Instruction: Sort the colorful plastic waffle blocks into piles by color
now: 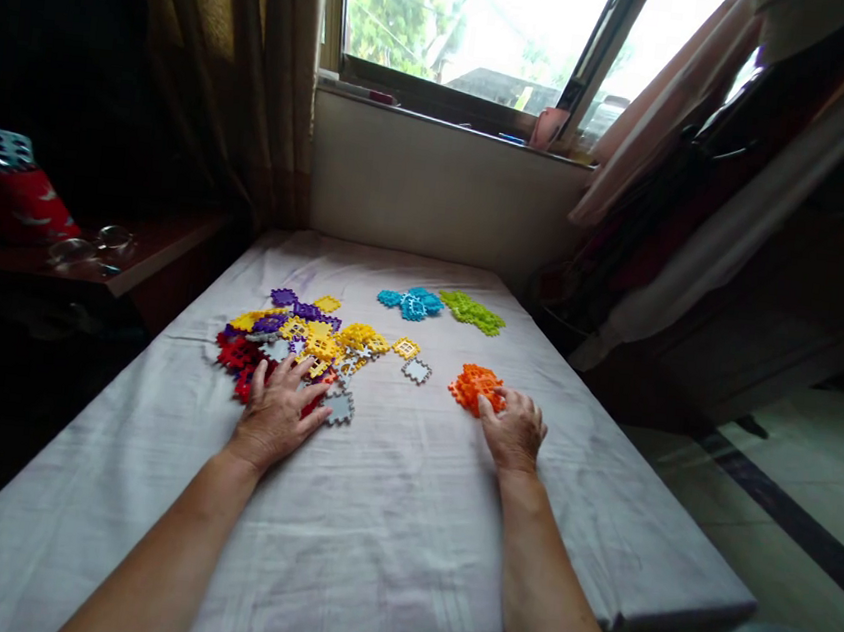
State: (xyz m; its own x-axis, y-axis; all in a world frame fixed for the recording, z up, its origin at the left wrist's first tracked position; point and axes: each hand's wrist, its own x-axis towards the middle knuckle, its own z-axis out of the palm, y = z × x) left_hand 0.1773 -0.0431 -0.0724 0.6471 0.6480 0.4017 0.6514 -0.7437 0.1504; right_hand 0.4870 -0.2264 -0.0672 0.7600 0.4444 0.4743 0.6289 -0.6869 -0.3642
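Note:
My left hand lies with its fingers spread on the near side of a mixed heap of toothed plastic building tiles. In that heap are red tiles, purple tiles, yellow tiles and a grey tile. My right hand rests at the right edge of a pile of orange tiles, its thumb and fingers bent against them; whether it grips one is hidden. Between the two groups lie a single grey tile and a yellow tile.
Farther back sit a pile of blue tiles and a pile of green tiles. A pale cloth covers the table. Left stands a dark side table with eyeglasses and a red container. Clothes hang at right.

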